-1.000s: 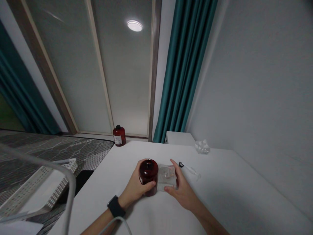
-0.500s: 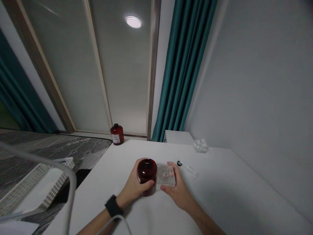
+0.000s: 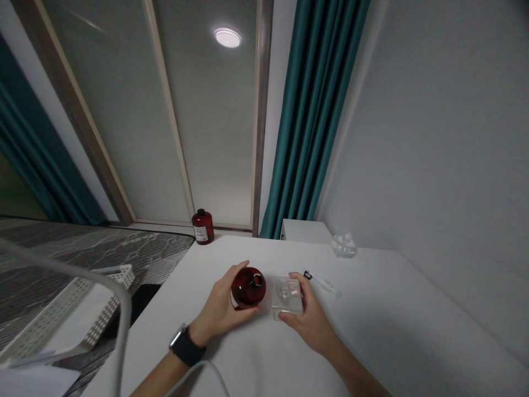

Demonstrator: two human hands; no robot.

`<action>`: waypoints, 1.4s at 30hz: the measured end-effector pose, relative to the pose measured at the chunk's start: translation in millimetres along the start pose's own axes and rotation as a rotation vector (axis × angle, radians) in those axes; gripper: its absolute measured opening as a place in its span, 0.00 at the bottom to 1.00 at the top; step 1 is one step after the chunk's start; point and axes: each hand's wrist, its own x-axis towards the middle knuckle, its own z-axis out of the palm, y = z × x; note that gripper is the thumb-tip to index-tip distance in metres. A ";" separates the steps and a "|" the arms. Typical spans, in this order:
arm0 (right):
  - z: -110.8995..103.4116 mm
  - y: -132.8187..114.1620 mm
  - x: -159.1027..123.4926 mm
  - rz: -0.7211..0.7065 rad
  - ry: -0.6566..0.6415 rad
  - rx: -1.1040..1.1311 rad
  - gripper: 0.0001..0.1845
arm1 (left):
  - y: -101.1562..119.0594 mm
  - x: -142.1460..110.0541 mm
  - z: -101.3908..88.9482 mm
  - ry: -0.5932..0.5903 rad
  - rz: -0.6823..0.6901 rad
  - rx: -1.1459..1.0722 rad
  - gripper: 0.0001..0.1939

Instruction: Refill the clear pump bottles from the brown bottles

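A dark red see-through bottle (image 3: 247,286) with an uncapped neck is gripped from the left by my left hand (image 3: 221,304); the bottle leans toward the right, its mouth turned that way. Just right of it, my right hand (image 3: 311,317) holds a clear square container (image 3: 286,295) by its right side, thumb at the front and fingers behind. A narrow gap parts the bottle from the container. What is inside the container is hard to make out. Past my right fingers lies a clear, slim pump tube with a black collar (image 3: 308,274).
A second red bottle (image 3: 202,227), black-capped and labelled, stands at the table's far left corner. Crumpled clear plastic (image 3: 344,246) lies at the back right, near a white cabinet (image 3: 306,231). A white perforated basket (image 3: 61,320) and a grey curved bar (image 3: 124,325) are at left.
My left hand has tipped the bottle to the right, so its neck now points toward the container. A gap has opened between the two. My right hand keeps its hold.
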 end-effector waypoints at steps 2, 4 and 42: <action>-0.8 0.9 0.2 0.000 -0.003 -0.019 0.44 | -1.4 -1.9 -2.5 -0.042 0.010 0.044 0.41; -1.2 0.2 0.3 -0.007 -0.020 -0.028 0.47 | -2.2 -3.4 -3.2 -0.091 0.028 0.081 0.42; -17.8 -26.5 3.5 -0.188 -0.053 -0.490 0.54 | 6.3 0.2 4.1 -0.156 0.170 0.335 0.39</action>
